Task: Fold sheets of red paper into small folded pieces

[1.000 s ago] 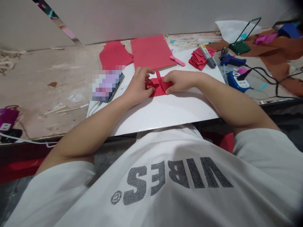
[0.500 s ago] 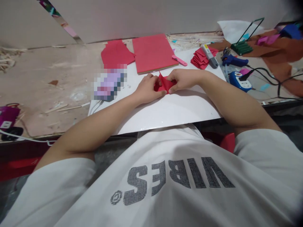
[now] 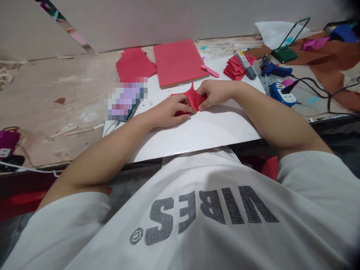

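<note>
A piece of red paper point(image 3: 195, 99), folded, lies on the white board with one pointed corner standing up. At its left side, my left hand point(image 3: 171, 110) curls its fingers over the paper, fingertips on the near edge and thumb lower on the board. My right hand point(image 3: 215, 92) pinches the paper's right side between thumb and fingers. Part of the paper is hidden under both hands. Just beyond them is a large stack of red sheets point(image 3: 180, 62), with a pink cutter point(image 3: 210, 71) at its right corner.
The white board point(image 3: 191, 137) rests on a worn table. On the left are a blurred-out phone point(image 3: 126, 101) and a cut red sheet point(image 3: 135, 63). To the right are folded red pieces point(image 3: 234, 68) under a grey marker-like tool point(image 3: 245, 65), a blue glue gun point(image 3: 277, 70) and a blue power socket point(image 3: 282, 94).
My left hand has shifted left and its thumb has moved off the paper. More of the red paper shows between the hands, its corner standing taller. The view has shifted slightly.
</note>
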Demonstrator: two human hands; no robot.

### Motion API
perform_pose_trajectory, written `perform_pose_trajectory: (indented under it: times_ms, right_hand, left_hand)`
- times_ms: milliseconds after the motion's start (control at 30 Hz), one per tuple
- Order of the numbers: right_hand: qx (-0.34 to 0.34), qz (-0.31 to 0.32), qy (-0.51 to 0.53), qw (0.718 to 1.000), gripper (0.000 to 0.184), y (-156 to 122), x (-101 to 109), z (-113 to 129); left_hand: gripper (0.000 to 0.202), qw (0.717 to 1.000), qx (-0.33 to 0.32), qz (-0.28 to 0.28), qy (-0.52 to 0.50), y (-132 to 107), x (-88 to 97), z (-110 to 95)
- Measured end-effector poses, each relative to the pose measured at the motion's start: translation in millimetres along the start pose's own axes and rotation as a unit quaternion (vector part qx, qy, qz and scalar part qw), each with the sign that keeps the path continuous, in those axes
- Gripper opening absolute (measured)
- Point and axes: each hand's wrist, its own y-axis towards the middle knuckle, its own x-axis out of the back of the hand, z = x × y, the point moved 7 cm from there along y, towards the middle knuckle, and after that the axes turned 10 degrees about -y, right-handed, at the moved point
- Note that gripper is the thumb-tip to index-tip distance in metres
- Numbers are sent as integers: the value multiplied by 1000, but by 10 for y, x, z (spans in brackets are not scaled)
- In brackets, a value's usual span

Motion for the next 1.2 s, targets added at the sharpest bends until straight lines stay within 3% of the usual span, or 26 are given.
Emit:
perform_pose_trajectory:
  times_ms: [67,200,567,733,833,1000,1067,1200]
  right_hand:
    - [4,-2,16,1000,19,-25,21,60]
    - [-1,-6,27,1000,26,-57,38,129]
    - [6,-27,52,998,20,46,-40,17]
    - [34,-38,80,995,16,90,-80,27]
    - [26,-43,79,996,13,68,-71,81]
    - [0,-40,49,998,20,29,-49,173]
    - [-6,-36,40,999,18,36,-52,187]
    - [-10,-39,23,999,16,59,-51,189]
  left_hand:
    - [39,1000,-11,-2,2,-1,1,-6]
    - [39,1000,-1,1,15,6,-14,2]
    - [40,1000,-5,14,14,7,-14,-15]
    - [41,997,64,22,45,-44,-46,-32]
    - [38,993,106,-11,59,-66,-11,1]
    - [35,974,149,-157,67,-85,240,167]
    - [41,972,153,-165,70,-78,265,218]
    - [23,971,169,-129,105,-50,210,264]
